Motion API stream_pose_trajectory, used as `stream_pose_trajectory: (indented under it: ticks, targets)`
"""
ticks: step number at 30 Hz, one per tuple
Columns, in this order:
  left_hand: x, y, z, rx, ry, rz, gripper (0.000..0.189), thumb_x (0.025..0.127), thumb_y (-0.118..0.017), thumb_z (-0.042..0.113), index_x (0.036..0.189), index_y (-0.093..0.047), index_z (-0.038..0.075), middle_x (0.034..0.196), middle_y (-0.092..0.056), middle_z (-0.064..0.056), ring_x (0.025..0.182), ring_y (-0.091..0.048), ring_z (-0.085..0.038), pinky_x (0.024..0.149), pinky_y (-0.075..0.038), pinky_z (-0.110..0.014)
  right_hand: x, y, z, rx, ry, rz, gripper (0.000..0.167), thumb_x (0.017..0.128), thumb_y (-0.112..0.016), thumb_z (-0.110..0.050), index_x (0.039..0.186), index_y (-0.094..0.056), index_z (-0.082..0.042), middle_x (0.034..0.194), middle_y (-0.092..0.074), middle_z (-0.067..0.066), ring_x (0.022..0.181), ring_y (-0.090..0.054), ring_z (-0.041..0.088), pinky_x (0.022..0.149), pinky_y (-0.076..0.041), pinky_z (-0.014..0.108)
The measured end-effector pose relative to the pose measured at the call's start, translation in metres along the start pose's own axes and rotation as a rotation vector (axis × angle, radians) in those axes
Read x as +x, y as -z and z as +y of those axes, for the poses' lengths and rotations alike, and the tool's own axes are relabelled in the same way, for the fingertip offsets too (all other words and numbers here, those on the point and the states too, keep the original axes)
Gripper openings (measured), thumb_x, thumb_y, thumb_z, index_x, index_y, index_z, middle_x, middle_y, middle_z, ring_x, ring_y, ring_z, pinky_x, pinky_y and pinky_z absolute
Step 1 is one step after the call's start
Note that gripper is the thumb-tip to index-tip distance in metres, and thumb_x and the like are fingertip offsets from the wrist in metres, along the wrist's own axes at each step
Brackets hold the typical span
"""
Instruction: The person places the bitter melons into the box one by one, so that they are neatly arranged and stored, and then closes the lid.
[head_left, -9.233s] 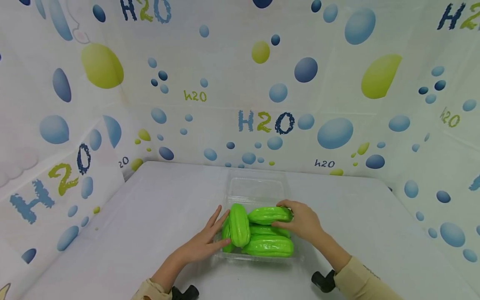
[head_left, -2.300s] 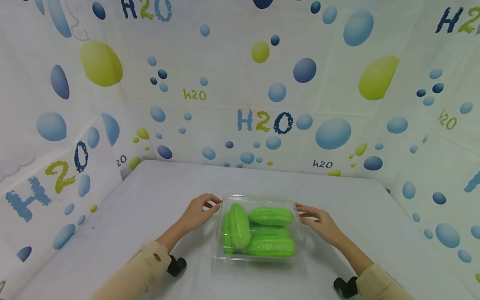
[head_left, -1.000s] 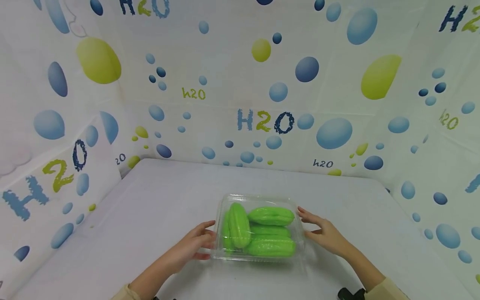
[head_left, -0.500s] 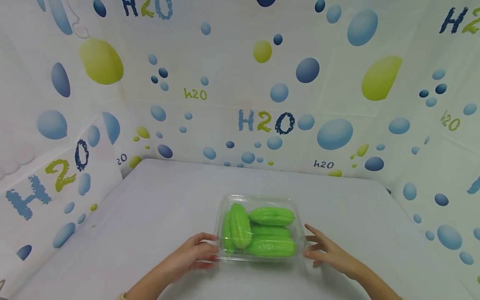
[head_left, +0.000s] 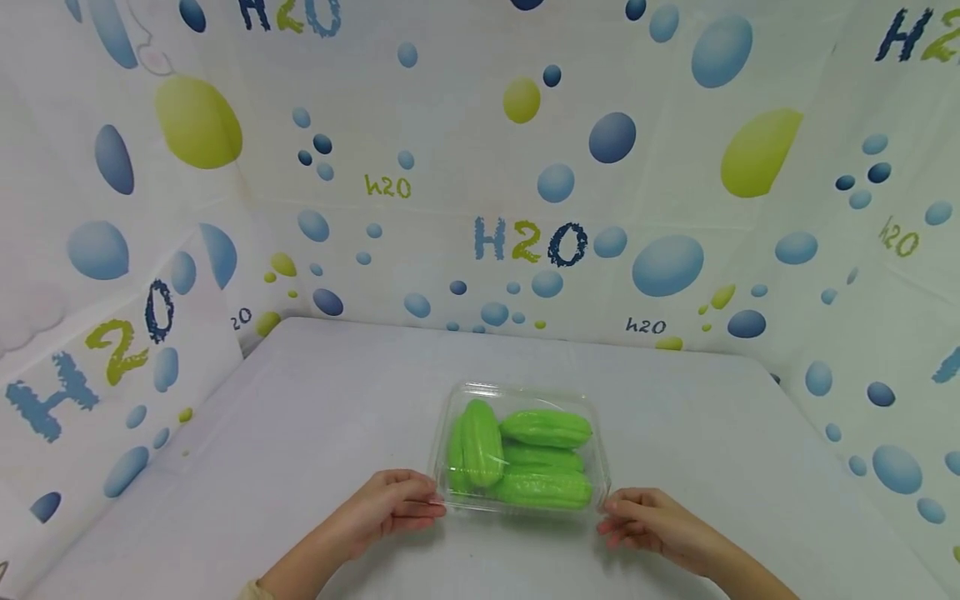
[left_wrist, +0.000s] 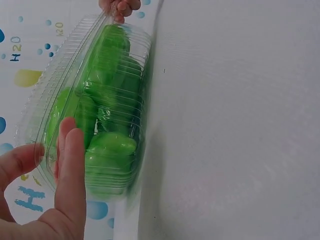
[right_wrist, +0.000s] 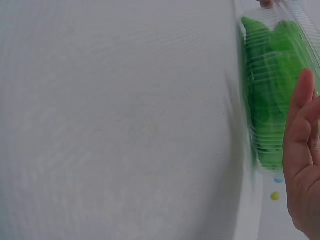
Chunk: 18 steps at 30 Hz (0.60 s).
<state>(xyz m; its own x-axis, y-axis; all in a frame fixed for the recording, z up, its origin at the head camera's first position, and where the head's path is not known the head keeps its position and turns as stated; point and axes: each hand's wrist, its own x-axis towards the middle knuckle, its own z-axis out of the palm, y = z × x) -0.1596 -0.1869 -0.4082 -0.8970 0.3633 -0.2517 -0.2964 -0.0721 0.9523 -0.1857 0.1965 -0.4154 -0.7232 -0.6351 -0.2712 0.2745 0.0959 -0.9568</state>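
A clear plastic clamshell container [head_left: 525, 392], its lid down, lies on the white table. Inside are several glossy green, ridged, oblong pieces that look like artificial vegetables, one upright piece [head_left: 482, 443] at the left and others [head_left: 546, 428] lying crosswise. My left hand [head_left: 390, 508] pinches the rim at the near left corner. In the left wrist view the thumb [left_wrist: 22, 162] is on one side of the rim and the fingers on the other. My right hand [head_left: 660, 527] pinches the near right corner; the right wrist view shows its fingers [right_wrist: 300, 135] beside the container, thumb hidden.
The white table [head_left: 337, 400] stretches around the container on all sides. Behind it hangs a white curtain [head_left: 450, 108] with blue and green drops and H2O lettering, folding round at both sides.
The lid, folded back in the oldest frame, is now down over the green pieces. My hands have slid along the sides to the near corners, and the container has shifted slightly away.
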Motion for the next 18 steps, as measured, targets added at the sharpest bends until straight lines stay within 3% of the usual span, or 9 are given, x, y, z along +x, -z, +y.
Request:
stream_pose_trajectory:
  ticks: [10,18]
  targets:
    - [0.0025,-0.0023,0.0006,0.0,0.009,0.022,0.032,0.087,-0.058,0.012,0.106,-0.052,-0.014,0.089,-0.067,-0.011,0.083,-0.066,-0.016,0.077,-0.052,-0.029,0.0003,0.0014,0.0004,0.094,0.048,-0.034,0.018,0.095,-0.047,-0.011,0.102,-0.06,0.002,0.091,-0.066,0.005,0.082,-0.065,0.011,0.072,-0.051,0.019]
    - [0.0057,-0.0064,-0.0012,-0.002,-0.001,0.05,0.025,0.088,-0.055,0.007,0.102,-0.052,-0.014,0.084,-0.068,-0.008,0.077,-0.067,-0.014,0.071,-0.053,-0.026,0.0023,0.0018,0.0002,0.042,0.131,-0.009,0.017,0.094,-0.047,-0.007,0.09,-0.063,-0.006,0.083,-0.066,-0.001,0.076,-0.064,0.007,0.069,-0.051,0.019]
